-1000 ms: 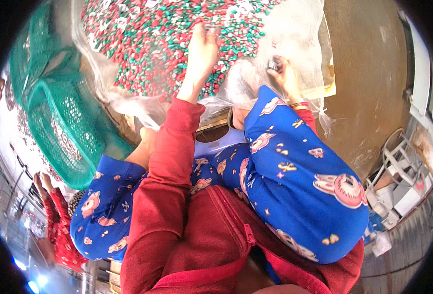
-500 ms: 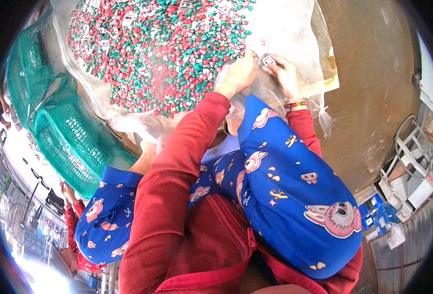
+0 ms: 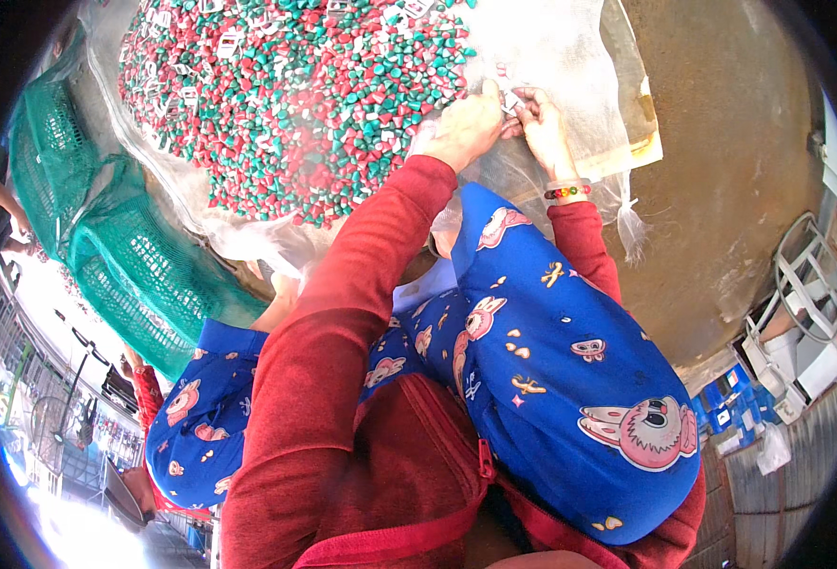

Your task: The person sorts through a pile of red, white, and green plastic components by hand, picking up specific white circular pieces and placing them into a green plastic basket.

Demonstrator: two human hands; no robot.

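Note:
A small white plastic frame-like piece (image 3: 511, 101) sits between my two hands, over the pale sheet. My right hand (image 3: 542, 128) pinches it with closed fingers. Just left of it my left hand (image 3: 468, 123) is closed too, its fingertips beside the piece; what they grip is hidden. A wide heap of small red, green and whitish cone-shaped pieces (image 3: 343, 114) lies to the left of both hands. Several similar white frames, such as a white rectangular frame (image 3: 229, 44), rest on that heap.
Under the heap spreads a whitish woven sheet (image 3: 570, 57) with a knotted corner. Green netting (image 3: 129, 256) is at left, with another person's red sleeve (image 3: 148, 394) below it. Brown floor (image 3: 722, 142) extends at right, near a white metal frame (image 3: 798, 275) and blue boxes (image 3: 733, 403).
Both hands have shifted slightly, and the white frame has turned and moved up and left between the fingers. My view has moved a little.

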